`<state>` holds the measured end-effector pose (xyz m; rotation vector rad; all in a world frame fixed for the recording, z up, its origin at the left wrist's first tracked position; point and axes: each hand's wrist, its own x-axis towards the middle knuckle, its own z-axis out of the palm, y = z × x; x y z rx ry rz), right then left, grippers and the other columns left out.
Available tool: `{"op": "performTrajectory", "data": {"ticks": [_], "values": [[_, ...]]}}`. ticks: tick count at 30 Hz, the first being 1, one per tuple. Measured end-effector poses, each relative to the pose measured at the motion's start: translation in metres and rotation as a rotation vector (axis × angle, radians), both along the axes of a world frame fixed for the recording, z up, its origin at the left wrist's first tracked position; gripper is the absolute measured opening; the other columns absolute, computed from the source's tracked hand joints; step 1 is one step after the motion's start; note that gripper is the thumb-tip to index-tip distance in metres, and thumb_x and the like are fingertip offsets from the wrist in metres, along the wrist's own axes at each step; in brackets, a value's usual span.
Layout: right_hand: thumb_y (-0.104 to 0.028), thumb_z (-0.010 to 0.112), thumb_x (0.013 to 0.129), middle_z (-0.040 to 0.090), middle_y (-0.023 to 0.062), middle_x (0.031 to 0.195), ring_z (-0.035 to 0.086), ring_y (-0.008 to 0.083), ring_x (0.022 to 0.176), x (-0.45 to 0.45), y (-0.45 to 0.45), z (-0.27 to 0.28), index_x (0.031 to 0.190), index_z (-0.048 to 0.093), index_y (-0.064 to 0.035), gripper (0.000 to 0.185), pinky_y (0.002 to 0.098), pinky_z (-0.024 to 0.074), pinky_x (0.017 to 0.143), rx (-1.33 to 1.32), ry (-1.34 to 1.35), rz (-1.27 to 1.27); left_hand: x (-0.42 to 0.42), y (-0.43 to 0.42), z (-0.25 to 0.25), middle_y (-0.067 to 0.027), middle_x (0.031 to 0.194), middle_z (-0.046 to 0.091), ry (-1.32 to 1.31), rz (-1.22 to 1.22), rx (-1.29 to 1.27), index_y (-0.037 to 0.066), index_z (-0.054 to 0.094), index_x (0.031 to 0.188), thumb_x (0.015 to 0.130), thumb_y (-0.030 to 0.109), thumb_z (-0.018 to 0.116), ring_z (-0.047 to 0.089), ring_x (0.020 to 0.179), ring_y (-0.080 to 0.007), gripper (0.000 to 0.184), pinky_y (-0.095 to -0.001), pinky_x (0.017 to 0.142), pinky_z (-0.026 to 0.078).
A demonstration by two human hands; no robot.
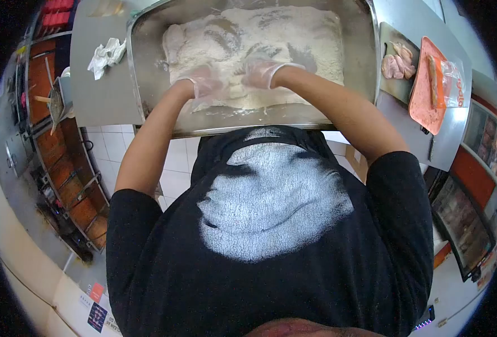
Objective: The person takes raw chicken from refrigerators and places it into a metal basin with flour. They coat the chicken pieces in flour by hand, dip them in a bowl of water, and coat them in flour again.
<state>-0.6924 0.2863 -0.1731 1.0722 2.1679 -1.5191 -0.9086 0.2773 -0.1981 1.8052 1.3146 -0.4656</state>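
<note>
My left hand (204, 82), in a clear plastic glove, is down in the pale flour (315, 36) near the front of a deep metal tray (147, 62). Close beside it on the right, my right hand (261, 73) wears the same kind of glove and also touches the flour. Motion blurs the fingers of both hands and flour partly covers them, so whether they are open or closed cannot be made out. The flour lies in a broad, uneven layer with hollows in it. Anything under the flour is hidden.
Right of the tray, raw meat pieces (399, 63) lie on a board (401, 42). Beyond them an orange tray (425, 106) carries a printed plastic packet (447, 84). A crumpled white cloth or paper (107, 58) rests on the metal counter (94, 98) at left.
</note>
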Motion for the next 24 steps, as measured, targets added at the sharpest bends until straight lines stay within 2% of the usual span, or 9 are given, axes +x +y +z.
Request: {"op": "performTrajectory", "data": {"ticks": [2, 4, 6, 9, 13, 17, 21, 23, 24], "values": [[-0.032, 0.058, 0.080, 0.060, 0.0250, 0.108, 0.060, 0.0302, 0.096, 0.006, -0.013, 0.038, 0.121, 0.054, 0.0003, 0.053, 0.0377, 0.0443, 0.089, 0.064, 0.086, 0.123, 0.003, -0.019, -0.032, -0.0191, 0.086, 0.066, -0.333, -0.086, 0.103, -0.001, 0.067, 0.085, 0.073, 0.032, 0.065, 0.062, 0.076, -0.0283, 0.035, -0.0377, 0.072, 0.048], [-0.040, 0.062, 0.077, 0.060, 0.0253, 0.108, 0.060, 0.0314, 0.097, 0.016, -0.019, 0.037, 0.119, 0.054, 0.0039, 0.061, 0.0384, 0.0444, 0.088, 0.041, 0.057, 0.174, 0.013, -0.029, -0.046, -0.0186, 0.084, 0.066, -0.434, -0.083, 0.043, -0.003, 0.066, 0.086, 0.071, 0.033, 0.068, 0.061, 0.073, -0.0259, 0.039, -0.0373, 0.070, 0.048], [-0.049, 0.064, 0.074, 0.060, 0.0257, 0.108, 0.059, 0.0326, 0.099, 0.025, -0.033, 0.014, 0.116, 0.054, 0.0076, 0.071, 0.0389, 0.0443, 0.088, -0.079, -0.081, 0.146, 0.026, -0.036, -0.045, -0.0189, 0.084, 0.066, -0.328, -0.021, -0.153, -0.004, 0.065, 0.088, 0.070, 0.036, 0.070, 0.060, 0.072, -0.0248, 0.044, -0.0374, 0.069, 0.047], [-0.053, 0.060, 0.076, 0.059, 0.0255, 0.109, 0.058, 0.0333, 0.100, 0.049, -0.037, 0.017, 0.111, 0.056, 0.0095, 0.071, 0.0393, 0.0437, 0.088, -0.121, -0.273, 0.128, 0.045, -0.038, -0.022, -0.0201, 0.083, 0.065, -0.265, -0.043, -0.295, -0.007, 0.063, 0.091, 0.070, 0.039, 0.070, 0.058, 0.069, -0.0245, 0.051, -0.0370, 0.068, 0.047], [-0.056, 0.056, 0.078, 0.057, 0.0276, 0.114, 0.057, 0.0342, 0.104, 0.080, -0.023, 0.049, 0.109, 0.059, 0.0083, 0.071, 0.0387, 0.0426, 0.090, -0.218, -0.434, -0.051, 0.063, -0.037, -0.028, -0.0211, 0.082, 0.065, -0.284, 0.027, -0.123, -0.009, 0.062, 0.092, 0.073, 0.038, 0.067, 0.059, 0.069, -0.0263, 0.051, -0.0375, 0.068, 0.047], [-0.060, 0.056, 0.078, 0.056, 0.0260, 0.116, 0.055, 0.0349, 0.107, 0.092, -0.016, 0.066, 0.117, 0.055, 0.0060, 0.077, 0.0377, 0.0405, 0.094, -0.103, -0.134, -0.156, 0.059, -0.027, -0.044, -0.0211, 0.083, 0.065, -0.183, -0.182, -0.047, -0.005, 0.063, 0.096, 0.077, 0.041, 0.062, 0.061, 0.074, -0.0308, 0.050, -0.0381, 0.070, 0.048], [-0.057, 0.051, 0.082, 0.054, 0.0235, 0.122, 0.054, 0.0320, 0.110, 0.068, -0.012, 0.074, 0.120, 0.054, 0.0009, 0.069, 0.0363, 0.0374, 0.097, 0.262, -0.086, 0.080, 0.043, -0.027, -0.007, -0.0202, 0.084, 0.065, -0.567, -0.286, 0.191, 0.000, 0.064, 0.099, 0.081, 0.044, 0.055, 0.061, 0.075, -0.0328, 0.049, -0.0402, 0.073, 0.048], [-0.055, 0.049, 0.084, 0.054, 0.0227, 0.122, 0.054, 0.0318, 0.110, 0.070, -0.009, 0.056, 0.120, 0.055, -0.0015, 0.064, 0.0376, 0.0382, 0.096, 0.044, 0.009, -0.124, 0.031, -0.028, -0.004, -0.0204, 0.084, 0.064, -0.553, -0.327, 0.315, 0.002, 0.064, 0.100, 0.085, 0.041, 0.049, 0.061, 0.075, -0.0335, 0.044, -0.0412, 0.074, 0.049], [-0.054, 0.048, 0.085, 0.055, 0.0223, 0.122, 0.054, 0.0319, 0.109, 0.069, -0.005, 0.049, 0.120, 0.055, -0.0025, 0.062, 0.0383, 0.0385, 0.095, -0.001, 0.027, -0.200, 0.020, -0.024, -0.009, -0.0209, 0.085, 0.064, -0.418, -0.386, 0.322, 0.003, 0.065, 0.100, 0.087, 0.039, 0.046, 0.061, 0.075, -0.0339, 0.042, -0.0416, 0.074, 0.049]]}}
